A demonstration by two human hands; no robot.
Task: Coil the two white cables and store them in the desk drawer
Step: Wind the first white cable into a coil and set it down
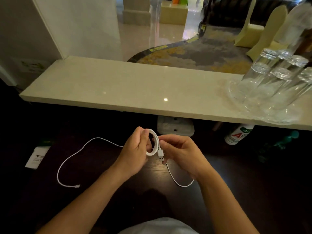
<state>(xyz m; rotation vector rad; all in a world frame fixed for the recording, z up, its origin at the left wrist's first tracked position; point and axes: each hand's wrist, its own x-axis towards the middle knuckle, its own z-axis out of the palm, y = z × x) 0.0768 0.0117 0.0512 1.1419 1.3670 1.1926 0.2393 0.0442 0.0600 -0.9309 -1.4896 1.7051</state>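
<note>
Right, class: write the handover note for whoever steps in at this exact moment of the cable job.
Left hand: grips the white coil.
Right hand: pinches the coil beside its USB plug.
A loose white cable lies on the dark desk to the left. Another white strand curves under the right hand. I cannot tell whether they are one cable.
Done: one coil mostly wound.
Left: finish it, coil the loose length, store both. No drawer in view.
</note>
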